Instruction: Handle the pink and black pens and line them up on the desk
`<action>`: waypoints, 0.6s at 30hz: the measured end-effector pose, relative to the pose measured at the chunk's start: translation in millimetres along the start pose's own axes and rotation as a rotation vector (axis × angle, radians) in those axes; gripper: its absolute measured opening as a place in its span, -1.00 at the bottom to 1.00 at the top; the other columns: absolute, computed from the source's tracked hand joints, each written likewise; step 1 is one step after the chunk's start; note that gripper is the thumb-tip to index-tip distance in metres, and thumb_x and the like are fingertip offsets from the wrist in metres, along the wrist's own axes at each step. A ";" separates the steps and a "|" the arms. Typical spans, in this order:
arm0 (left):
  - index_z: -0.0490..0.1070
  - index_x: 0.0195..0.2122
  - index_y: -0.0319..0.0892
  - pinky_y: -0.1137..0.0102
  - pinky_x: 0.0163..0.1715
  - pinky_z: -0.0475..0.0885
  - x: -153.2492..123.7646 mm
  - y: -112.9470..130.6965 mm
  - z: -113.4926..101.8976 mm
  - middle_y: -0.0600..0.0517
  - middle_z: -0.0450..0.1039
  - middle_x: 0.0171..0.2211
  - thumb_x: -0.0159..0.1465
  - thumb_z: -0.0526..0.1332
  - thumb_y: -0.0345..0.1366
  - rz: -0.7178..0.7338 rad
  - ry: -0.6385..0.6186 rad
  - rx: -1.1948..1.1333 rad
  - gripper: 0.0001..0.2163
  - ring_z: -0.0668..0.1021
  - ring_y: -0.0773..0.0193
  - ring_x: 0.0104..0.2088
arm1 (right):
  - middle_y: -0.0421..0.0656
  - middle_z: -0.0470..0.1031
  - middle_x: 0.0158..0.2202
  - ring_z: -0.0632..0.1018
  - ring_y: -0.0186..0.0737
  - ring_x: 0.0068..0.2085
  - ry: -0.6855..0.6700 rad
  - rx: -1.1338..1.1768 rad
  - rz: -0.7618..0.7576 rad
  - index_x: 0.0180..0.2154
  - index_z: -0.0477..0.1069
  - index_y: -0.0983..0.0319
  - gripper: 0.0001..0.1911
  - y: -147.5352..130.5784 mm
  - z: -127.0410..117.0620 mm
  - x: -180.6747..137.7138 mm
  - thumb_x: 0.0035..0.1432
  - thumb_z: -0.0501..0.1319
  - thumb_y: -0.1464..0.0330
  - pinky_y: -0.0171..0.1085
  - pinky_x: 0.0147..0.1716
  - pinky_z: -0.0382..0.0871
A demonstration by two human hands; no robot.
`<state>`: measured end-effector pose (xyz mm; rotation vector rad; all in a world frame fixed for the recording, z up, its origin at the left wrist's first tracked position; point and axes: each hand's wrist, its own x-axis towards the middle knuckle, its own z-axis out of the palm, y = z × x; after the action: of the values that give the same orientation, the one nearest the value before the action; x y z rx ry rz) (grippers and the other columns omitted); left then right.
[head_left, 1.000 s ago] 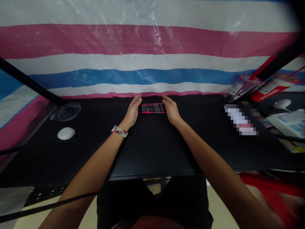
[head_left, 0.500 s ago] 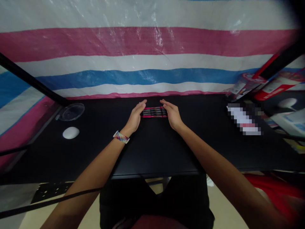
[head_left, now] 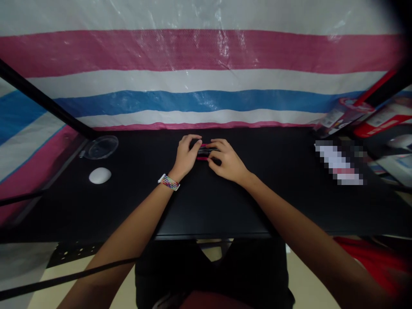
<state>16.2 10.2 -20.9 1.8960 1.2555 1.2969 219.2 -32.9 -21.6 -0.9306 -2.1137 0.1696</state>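
A row of several slim pens [head_left: 203, 151], dark and clear with pink at the near and far edges, lies side by side on the black table [head_left: 206, 206]. My left hand [head_left: 187, 155], with a colourful woven band [head_left: 169, 182] on the wrist, curls around their left ends. The thumb rests over the pens. From the right, my right hand [head_left: 227, 159] has its fingers bent over the other ends, thumb at the near side and fingertips at the far side. Most of the pens' length is hidden under both hands.
On the left are a white rounded object [head_left: 100, 175] and a clear round lid [head_left: 103, 147]. To the right stand a clear tub [head_left: 346, 113] and a red-and-white container [head_left: 384, 118], near a blurred-out packet [head_left: 337, 163]. A striped sheet [head_left: 206, 101] hangs behind.
My hands have gone from flat palms at the two ends of the pens to bent fingers gripping over them. The right hand has moved left, covering more. The view has shifted slightly.
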 end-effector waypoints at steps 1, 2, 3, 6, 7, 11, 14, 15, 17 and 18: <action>0.59 -0.04 -0.02 0.01 0.26 0.45 -0.3 1.5 0.1 -0.07 0.62 0.05 0.48 0.25 -0.25 0.020 -0.005 0.020 -0.87 0.58 0.00 0.15 | 0.01 0.64 0.08 0.49 0.17 0.27 -0.011 0.000 -0.013 -0.26 0.61 0.16 -0.85 -0.3 -1.2 0.4 0.35 0.26 0.42 0.20 0.24 0.48; 0.58 -0.05 -0.02 -0.01 0.27 0.43 -0.5 3.0 0.3 -0.08 0.62 0.05 0.48 0.25 -0.25 0.041 -0.010 0.037 -0.88 0.58 -0.01 0.16 | 0.01 0.64 0.04 0.51 0.15 0.21 -0.027 -0.008 -0.019 -0.24 0.61 0.16 -0.86 -0.3 -2.6 0.8 0.35 0.27 0.41 0.17 0.20 0.48; 0.58 -0.05 -0.02 -0.01 0.27 0.41 -0.6 4.4 0.5 -0.08 0.62 0.05 0.48 0.25 -0.25 0.060 -0.012 0.048 -0.88 0.57 -0.02 0.16 | 0.00 0.64 0.00 0.52 0.15 0.15 -0.049 -0.023 -0.018 -0.20 0.63 0.16 -0.88 -0.2 -4.0 1.3 0.35 0.28 0.39 0.15 0.15 0.49; 0.57 -0.08 -0.01 0.00 0.25 0.41 -0.8 7.6 1.1 -0.07 0.63 0.02 0.47 0.25 -0.26 0.097 -0.006 0.062 -0.89 0.57 -0.02 0.12 | -0.02 0.63 -0.12 0.50 0.13 0.01 -0.136 -0.074 -0.013 -0.13 0.64 0.14 -0.86 0.1 -7.4 2.6 0.35 0.29 0.38 0.12 0.04 0.44; 0.57 -0.09 -0.01 0.01 0.24 0.41 -0.9 8.7 1.2 -0.06 0.63 0.01 0.48 0.25 -0.26 0.105 -0.001 0.062 -0.90 0.58 -0.02 0.10 | -0.03 0.63 -0.15 0.49 0.12 -0.01 -0.157 -0.083 -0.019 -0.13 0.64 0.14 -0.85 0.1 -7.9 2.8 0.35 0.28 0.39 0.11 0.03 0.43; 0.58 -0.12 0.00 0.06 0.18 0.43 -2.2 14.4 -0.1 -0.04 0.65 -0.04 0.50 0.23 -0.19 0.129 0.010 0.057 -0.87 0.58 0.00 0.05 | -0.07 0.62 -0.19 0.49 0.06 -0.06 -0.161 -0.031 -0.024 -0.17 0.64 0.13 -0.83 0.9 -7.7 3.5 0.34 0.26 0.43 0.06 0.03 0.43; 0.58 -0.15 -0.01 0.09 0.14 0.43 -3.4 19.4 -2.2 -0.02 0.67 -0.10 0.55 0.17 -0.11 0.162 -0.049 0.065 -0.77 0.59 0.02 0.00 | -0.08 0.61 -0.13 0.55 -0.04 -0.12 -0.067 0.129 0.073 -0.11 0.64 0.12 -0.82 3.6 -8.4 4.3 0.37 0.25 0.39 -0.03 -0.03 0.47; 0.59 -0.16 -0.01 0.08 0.13 0.42 -3.7 20.6 -2.6 -0.02 0.68 -0.13 0.56 0.15 -0.08 0.176 -0.077 0.081 -0.74 0.59 0.01 -0.02 | -0.09 0.61 -0.12 0.55 -0.08 -0.18 -0.024 0.181 0.122 -0.09 0.64 0.12 -0.82 4.9 -9.2 4.7 0.39 0.25 0.35 -0.06 -0.08 0.48; 0.59 -0.20 -0.01 0.07 0.11 0.40 -4.0 22.4 -2.6 -0.01 0.67 -0.18 0.56 0.14 -0.07 0.197 -0.115 0.125 -0.71 0.58 0.00 -0.05 | -0.12 0.60 -0.16 0.53 -0.17 -0.27 0.055 0.264 0.216 -0.07 0.65 0.10 -0.83 7.6 -11.2 5.5 0.42 0.28 0.26 -0.12 -0.16 0.47; 0.60 -0.22 0.00 0.07 0.10 0.40 -4.0 22.9 -2.2 -0.01 0.67 -0.22 0.55 0.16 -0.08 0.203 -0.124 0.140 -0.72 0.58 -0.01 -0.07 | -0.14 0.60 -0.20 0.52 -0.19 -0.31 0.083 0.302 0.259 -0.08 0.66 0.10 -0.83 8.9 -12.2 6.0 0.42 0.30 0.23 -0.15 -0.20 0.46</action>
<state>22.9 -3.6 -3.3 2.2153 1.1407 1.1953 230.6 -24.7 -13.3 -1.0047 -1.8221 0.5562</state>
